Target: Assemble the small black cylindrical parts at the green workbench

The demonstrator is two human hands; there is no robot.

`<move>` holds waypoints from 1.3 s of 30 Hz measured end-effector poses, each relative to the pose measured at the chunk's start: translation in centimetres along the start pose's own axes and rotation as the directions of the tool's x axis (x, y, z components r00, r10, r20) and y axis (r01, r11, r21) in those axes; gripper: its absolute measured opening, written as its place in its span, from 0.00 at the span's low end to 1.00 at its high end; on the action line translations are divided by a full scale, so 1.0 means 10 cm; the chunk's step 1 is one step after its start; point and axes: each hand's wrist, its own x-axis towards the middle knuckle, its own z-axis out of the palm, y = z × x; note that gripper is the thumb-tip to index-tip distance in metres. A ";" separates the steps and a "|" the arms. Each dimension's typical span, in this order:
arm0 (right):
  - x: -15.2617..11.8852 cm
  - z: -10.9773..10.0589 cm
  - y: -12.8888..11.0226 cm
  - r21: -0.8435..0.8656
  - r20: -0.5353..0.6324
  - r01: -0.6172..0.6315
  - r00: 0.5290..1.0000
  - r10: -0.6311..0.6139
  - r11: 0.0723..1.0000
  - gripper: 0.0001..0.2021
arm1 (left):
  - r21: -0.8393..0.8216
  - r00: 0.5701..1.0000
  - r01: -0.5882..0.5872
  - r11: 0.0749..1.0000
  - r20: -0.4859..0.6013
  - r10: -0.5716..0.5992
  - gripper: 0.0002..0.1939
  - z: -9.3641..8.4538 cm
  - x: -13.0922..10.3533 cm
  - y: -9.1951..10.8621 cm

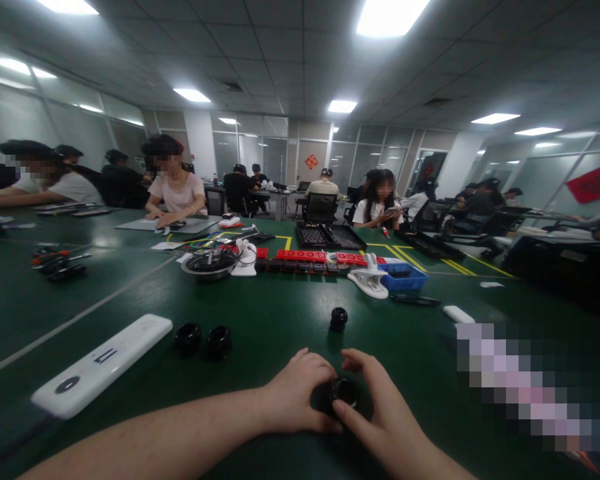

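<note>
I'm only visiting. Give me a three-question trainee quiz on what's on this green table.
1. True or false: both hands are on one small black ring-shaped part.
2. How many similar black parts lie loose on the table beyond the hands?
3. The long white device lies on which side? A) left B) right

Key: 1 true; 2 three, a pair and a single one; 3 A.

both hands, left hand (296, 395) & right hand (380, 413), grip small black lens (343, 392) on green table (280, 320); 2 black rings (203, 339) nr left.
</note>
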 end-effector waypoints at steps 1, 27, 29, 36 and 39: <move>0.01 0.01 0.00 -0.011 -0.027 -0.038 0.999 0.038 0.999 0.25 | 0.003 1.000 0.000 1.000 0.003 0.000 0.21 0.00 0.00 0.00; -0.04 -0.01 -0.05 0.069 0.099 0.109 0.988 -0.116 0.992 0.28 | 0.024 1.000 0.005 1.000 0.011 -0.005 0.29 -0.01 0.00 0.00; -0.04 -0.02 -0.04 0.056 0.076 0.105 0.991 -0.109 0.993 0.29 | 0.025 1.000 0.004 1.000 0.011 -0.004 0.26 -0.01 0.00 0.00; 0.03 0.01 -0.05 -0.028 -0.023 -0.083 0.996 0.082 0.996 0.24 | 0.024 1.000 -0.009 1.000 0.007 0.008 0.20 0.02 0.00 -0.02; 0.02 0.01 -0.05 0.026 0.036 -0.048 0.998 0.047 0.999 0.23 | 0.018 1.000 -0.007 1.000 -0.005 0.007 0.23 0.01 0.00 -0.02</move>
